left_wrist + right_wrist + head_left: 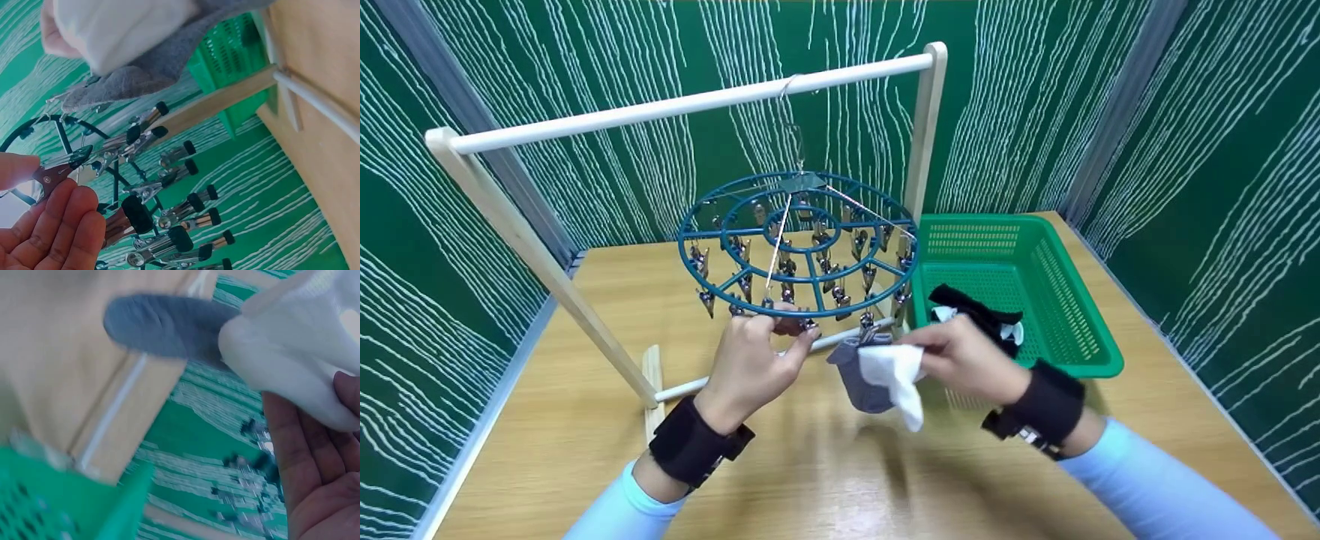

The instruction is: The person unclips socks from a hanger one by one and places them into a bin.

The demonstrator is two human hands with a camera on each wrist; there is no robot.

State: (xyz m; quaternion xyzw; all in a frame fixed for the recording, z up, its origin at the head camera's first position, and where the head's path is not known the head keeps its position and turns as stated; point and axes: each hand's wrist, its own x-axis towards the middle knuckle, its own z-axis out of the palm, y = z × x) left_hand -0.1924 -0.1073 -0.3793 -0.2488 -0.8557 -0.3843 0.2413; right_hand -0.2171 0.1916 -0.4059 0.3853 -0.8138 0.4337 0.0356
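A round dark-green drying hanger with several metal clips hangs at the middle of the head view. At its near rim my left hand pinches one clip between thumb and fingers; its dark tip points away from the hand in the left wrist view. My right hand holds a white sock by one end, and the rest droops below the fingers. Partly behind it, a grey sock hangs from a clip at the hanger's near right. The right wrist view is blurred.
A wooden rack with a white top bar carries the hanger. On the table, to the right, stands a green basket with black and white cloth items inside. Green walls with white streaks surround the table.
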